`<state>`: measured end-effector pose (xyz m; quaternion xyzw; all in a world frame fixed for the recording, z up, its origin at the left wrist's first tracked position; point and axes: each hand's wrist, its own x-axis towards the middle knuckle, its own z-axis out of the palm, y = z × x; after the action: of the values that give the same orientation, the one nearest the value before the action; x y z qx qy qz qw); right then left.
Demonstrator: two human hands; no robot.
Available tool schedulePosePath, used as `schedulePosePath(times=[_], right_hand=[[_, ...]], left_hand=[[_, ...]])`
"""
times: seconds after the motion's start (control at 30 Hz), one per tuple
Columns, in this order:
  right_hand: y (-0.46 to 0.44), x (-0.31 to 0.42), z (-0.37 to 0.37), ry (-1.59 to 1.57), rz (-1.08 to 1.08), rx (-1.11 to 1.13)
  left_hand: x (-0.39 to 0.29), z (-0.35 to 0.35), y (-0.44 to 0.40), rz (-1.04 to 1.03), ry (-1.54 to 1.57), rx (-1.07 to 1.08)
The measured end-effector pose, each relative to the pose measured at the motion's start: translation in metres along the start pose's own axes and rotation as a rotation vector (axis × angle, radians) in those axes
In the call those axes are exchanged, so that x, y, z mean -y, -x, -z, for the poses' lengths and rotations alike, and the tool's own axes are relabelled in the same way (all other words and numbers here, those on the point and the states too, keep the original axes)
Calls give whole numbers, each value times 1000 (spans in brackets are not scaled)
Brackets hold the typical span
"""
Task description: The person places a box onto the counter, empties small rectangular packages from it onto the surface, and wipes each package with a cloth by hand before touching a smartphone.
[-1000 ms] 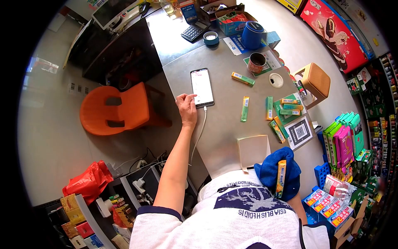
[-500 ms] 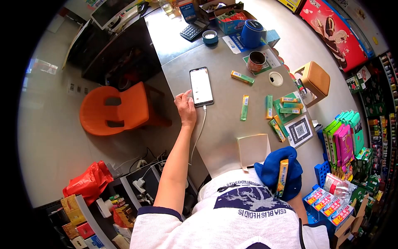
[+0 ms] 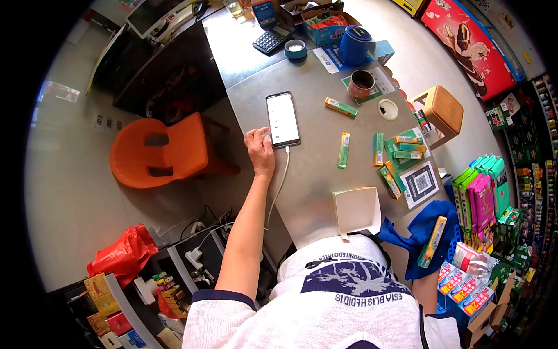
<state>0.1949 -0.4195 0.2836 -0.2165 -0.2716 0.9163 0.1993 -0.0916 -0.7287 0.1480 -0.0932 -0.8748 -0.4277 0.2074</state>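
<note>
A black phone (image 3: 282,119) with a lit white screen lies on the grey metal table (image 3: 314,145), a white cable plugged into its lower end. My left hand (image 3: 259,150) rests at its lower left, fingers partly spread, one fingertip at the screen edge; it holds nothing. On the right, past the table edge, my right hand is hidden by a crumpled blue cloth (image 3: 414,232) that it holds. A narrow yellow-and-green box (image 3: 432,242) lies against the cloth; the grip on it is covered. Similar boxes lie on the table, including one alone (image 3: 344,150) near the middle.
An open white carton (image 3: 357,210) stands at the near edge. Toward the back are an open tin (image 3: 361,85), its round lid (image 3: 387,109), a blue canister (image 3: 354,45) and a calculator (image 3: 272,39). An orange chair (image 3: 168,152) is left; a QR-code card (image 3: 421,184) lies right.
The blue cloth and the narrow box have moved right, away from my body and beyond the table edge. The cloth hangs more spread out. My left hand stays at the phone.
</note>
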Motion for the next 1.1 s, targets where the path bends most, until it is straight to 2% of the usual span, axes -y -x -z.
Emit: schedulePosePath(times=[0.07,0.2,0.4,0.53,0.63,0.67,0.8,0.9,0.93,1.03,1.07,1.1], right_hand=[[-3,1,1,-15,0,27],[-5,-2,-3,85,29,-67],[-5,-6,-3,203,74,-256],[-9,-3,4,249,122,-357],[-8,2,18,195,156,-205],[-5,-4,-1,418,281,-274],[-2,9,-3,765,435,-81],[1,17,-21,774,484,-67],[1,18,-29,764,497,-66],[-3,11,-59,728,527,-62],[-5,7,-70,713,528,-56],[-5,0,-82,695,529,-48]], left_hand=[[2,-1,0,5,5,-4],[3,-1,0,-8,13,-17],[-2,-3,-1,-73,-89,90],[-11,-3,-1,-13,-169,179],[-10,-5,-1,-40,-210,200],[-9,-4,-1,-50,-194,196],[-1,0,-2,-130,-98,43],[-29,11,2,120,144,-5],[-49,15,3,33,150,-14],[-140,36,15,107,617,349],[-167,40,22,4,639,441],[-189,43,33,119,798,656]])
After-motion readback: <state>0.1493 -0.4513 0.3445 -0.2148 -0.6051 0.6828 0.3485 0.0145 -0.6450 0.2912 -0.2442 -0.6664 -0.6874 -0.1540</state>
